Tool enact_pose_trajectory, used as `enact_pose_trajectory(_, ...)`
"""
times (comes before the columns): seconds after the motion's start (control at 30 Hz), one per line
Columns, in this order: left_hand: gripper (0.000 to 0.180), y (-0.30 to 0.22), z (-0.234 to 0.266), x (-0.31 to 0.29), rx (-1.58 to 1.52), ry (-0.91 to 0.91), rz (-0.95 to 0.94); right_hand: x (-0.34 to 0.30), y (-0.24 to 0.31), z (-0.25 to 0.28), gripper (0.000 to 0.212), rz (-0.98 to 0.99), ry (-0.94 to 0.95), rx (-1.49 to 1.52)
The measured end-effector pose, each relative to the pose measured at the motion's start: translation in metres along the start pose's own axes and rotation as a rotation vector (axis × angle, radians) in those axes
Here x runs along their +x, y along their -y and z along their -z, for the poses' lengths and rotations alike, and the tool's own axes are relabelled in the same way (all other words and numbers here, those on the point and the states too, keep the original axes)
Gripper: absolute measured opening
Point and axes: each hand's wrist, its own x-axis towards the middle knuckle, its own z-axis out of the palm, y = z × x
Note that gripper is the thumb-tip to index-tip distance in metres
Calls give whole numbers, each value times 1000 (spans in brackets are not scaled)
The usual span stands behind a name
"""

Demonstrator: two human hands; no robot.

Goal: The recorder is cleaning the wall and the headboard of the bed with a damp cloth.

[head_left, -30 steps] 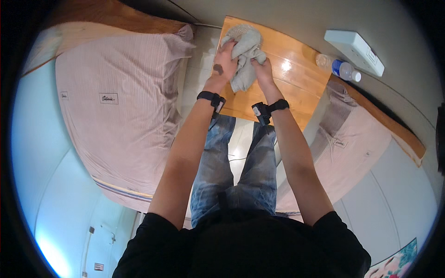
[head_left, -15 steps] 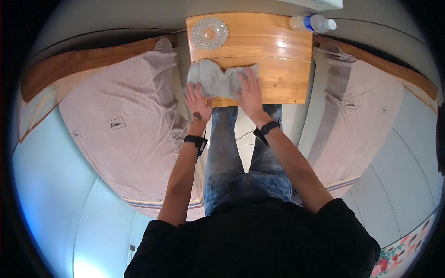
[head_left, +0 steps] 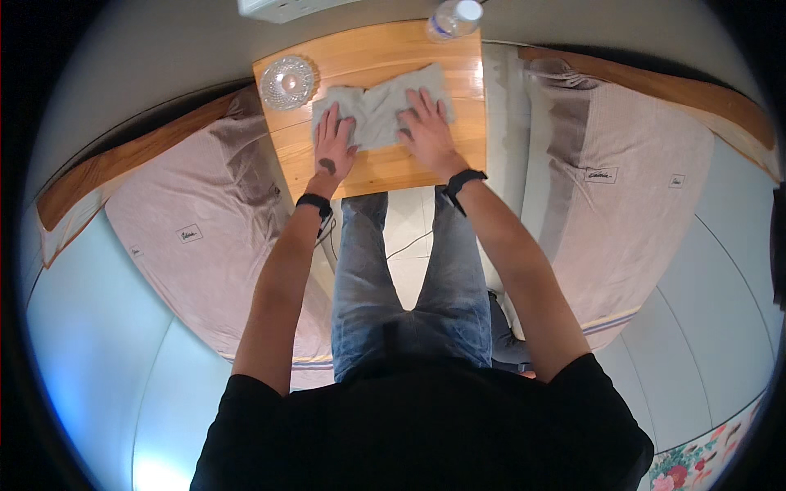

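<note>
A grey cloth (head_left: 378,106) lies spread out on the small wooden table (head_left: 385,168), a little rumpled. My left hand (head_left: 334,149) rests flat on its near left part, fingers stretched out. On the right part lies my right hand (head_left: 427,135), palm down with its fingers apart. Neither hand is closed round the fabric. Close to the cloth's left end, at the table's far left, is a clear patterned glass dish (head_left: 286,83).
A clear plastic bottle (head_left: 443,28) with a white cap stands at the table's far right corner. Pink-covered seats (head_left: 196,188) flank the table on both sides. A white box (head_left: 282,6) is at the wall beyond. My legs are below the table's near edge.
Both hands and the cloth have moved farther from the table's near edge, and the cloth lies flatter. The whole view has turned, so the table, dish and bottle appear farther left.
</note>
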Motion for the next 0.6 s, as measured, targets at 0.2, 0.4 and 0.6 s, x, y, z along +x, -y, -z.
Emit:
enact_pose_trajectory(0.2,75,-85,-43,65,8,-54,24,2,-81,46,38,31,66,-233)
enact_pose_trajectory(0.4,81,-145,-105,21,-37,-59,70,-86,-88,38,53,112,72,-140)
enact_pose_trajectory(0.6,72,-197,-134,-67,-76,87,242,-157,-105,51,52,237,247,24)
